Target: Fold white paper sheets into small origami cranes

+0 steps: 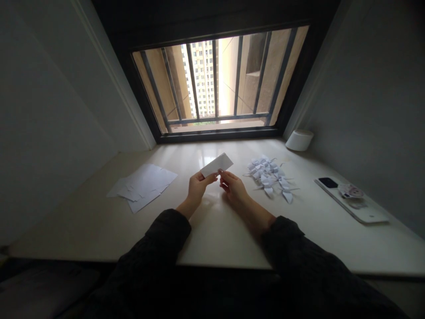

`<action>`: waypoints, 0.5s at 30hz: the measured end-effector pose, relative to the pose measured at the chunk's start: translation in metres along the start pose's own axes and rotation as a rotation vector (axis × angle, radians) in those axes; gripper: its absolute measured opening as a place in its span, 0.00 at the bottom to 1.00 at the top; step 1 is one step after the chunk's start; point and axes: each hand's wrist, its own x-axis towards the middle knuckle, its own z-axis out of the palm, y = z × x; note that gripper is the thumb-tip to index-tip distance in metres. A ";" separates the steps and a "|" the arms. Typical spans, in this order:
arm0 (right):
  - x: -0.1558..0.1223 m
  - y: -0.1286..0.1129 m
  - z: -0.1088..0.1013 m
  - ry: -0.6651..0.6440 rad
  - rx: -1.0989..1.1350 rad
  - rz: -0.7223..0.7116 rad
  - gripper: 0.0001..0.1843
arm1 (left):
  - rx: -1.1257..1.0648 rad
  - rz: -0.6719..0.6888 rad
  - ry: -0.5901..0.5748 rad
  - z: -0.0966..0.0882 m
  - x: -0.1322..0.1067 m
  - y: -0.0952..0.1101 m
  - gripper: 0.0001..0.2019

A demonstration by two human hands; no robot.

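A white folded piece of paper is held up above the middle of the white sill, tilted with its right end higher. My left hand grips its left end, thumb along the lower edge. My right hand pinches the lower edge near the right end, its thumb and fingertips close together. To the right of my hands lies a pile of small folded white paper cranes. Several loose white paper sheets overlap on the left.
A phone in a pale case with a round cartoon grip lies at the right. Behind it, a white cup-like object stands by the wall. The barred window rises at the back, and the sill's front edge runs before me.
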 end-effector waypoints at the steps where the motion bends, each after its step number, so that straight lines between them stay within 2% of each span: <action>1: 0.000 0.001 0.000 0.003 0.013 0.008 0.16 | 0.006 -0.010 0.010 -0.001 0.000 0.000 0.19; 8: 0.004 0.000 -0.002 0.069 -0.008 -0.035 0.17 | 0.011 -0.062 0.014 -0.003 0.002 0.001 0.20; 15: 0.015 -0.019 -0.016 0.184 -0.016 -0.054 0.16 | 0.025 -0.074 0.062 -0.002 0.004 -0.001 0.20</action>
